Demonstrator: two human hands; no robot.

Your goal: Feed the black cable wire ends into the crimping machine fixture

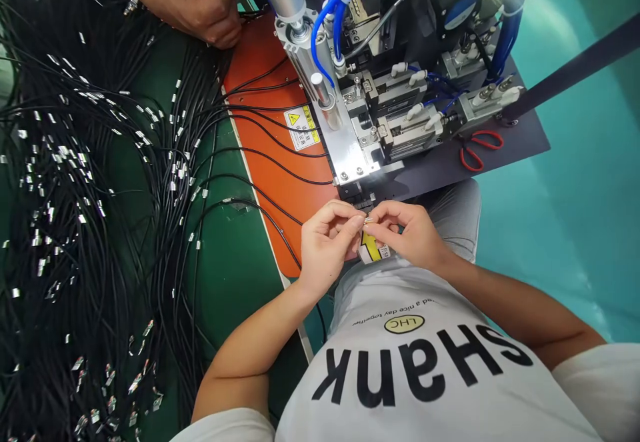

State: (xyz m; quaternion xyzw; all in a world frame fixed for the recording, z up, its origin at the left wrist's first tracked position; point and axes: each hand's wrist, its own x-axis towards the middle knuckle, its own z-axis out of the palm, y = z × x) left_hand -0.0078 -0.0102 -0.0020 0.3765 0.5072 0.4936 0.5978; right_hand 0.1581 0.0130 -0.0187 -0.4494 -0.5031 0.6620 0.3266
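Note:
My left hand [327, 242] is closed in a pinch, thumb against index finger. Opposite it, my right hand [413, 234] pinches too, and the fingertips of both nearly meet. Between them shows a small, pale cable end [369, 221], too small to make out fully. A black cable [280, 229] runs from the table toward my left hand, partly hidden by it. Just beyond my fingers stands the front of a metal machine [357, 162]. Under my hands is a yellow and white label [371, 247].
Black cables [165, 242] with shiny ends cover much of the green table [235, 249]. Several cables lie across the orange plate [270, 135] into the machine. Red-handled scissors [473, 152] rest on the machine's dark base. Another person's hand [193, 2] is at the top left.

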